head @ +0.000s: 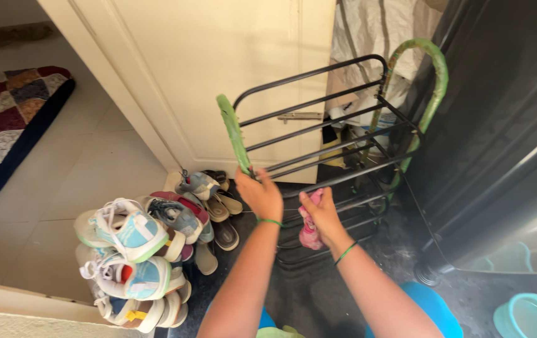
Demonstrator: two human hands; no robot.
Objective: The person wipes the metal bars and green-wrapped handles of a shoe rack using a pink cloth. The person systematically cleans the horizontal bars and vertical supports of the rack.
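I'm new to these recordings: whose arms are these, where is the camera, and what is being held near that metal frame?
The one picture comes from a camera worn on a person's head, looking down at their own bare arms. The left hand grips the green-wrapped side bar of an empty black metal shoe rack. The right hand holds a pink cloth against the rack's lower bars. Both wrists wear green bands. On the floor to the left lies a pile of shoes, sneakers and sandals. A white door stands behind, a patchwork mattress far left, and blue tubs bottom right.
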